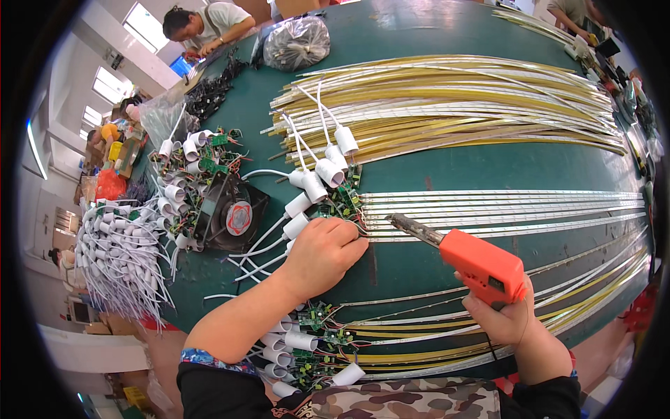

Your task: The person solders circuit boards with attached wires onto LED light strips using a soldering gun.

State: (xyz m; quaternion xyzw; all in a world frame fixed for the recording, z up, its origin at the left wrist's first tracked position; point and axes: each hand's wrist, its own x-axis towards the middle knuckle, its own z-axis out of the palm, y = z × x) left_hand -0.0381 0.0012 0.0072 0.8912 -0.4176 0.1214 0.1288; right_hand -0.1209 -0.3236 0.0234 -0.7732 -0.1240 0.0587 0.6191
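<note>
My right hand (pixel 513 314) is wrapped around the handle of a red soldering gun (pixel 483 265). Its dark metal tip points left, just over the ends of a row of slim silver LED strips (pixel 502 207). My left hand (pixel 322 253) is closed at the left ends of those strips, fingertips pinched together. Whatever it pinches is hidden by the fingers; thin wires show beside them. Just beyond this hand lie white cylindrical caps (pixel 329 172) with white cables, and small green circuit boards (pixel 347 199) joined to the strips.
A black fan (pixel 234 213) stands left of my left hand, among more caps and boards. Farther left is a heap of white-cabled caps (pixel 118 244). Yellow and silver strips (pixel 447 105) are piled across the green table (pixel 412 38). Finished-looking assemblies (pixel 307 342) lie close to me. Another person (pixel 213 28) works at the far left.
</note>
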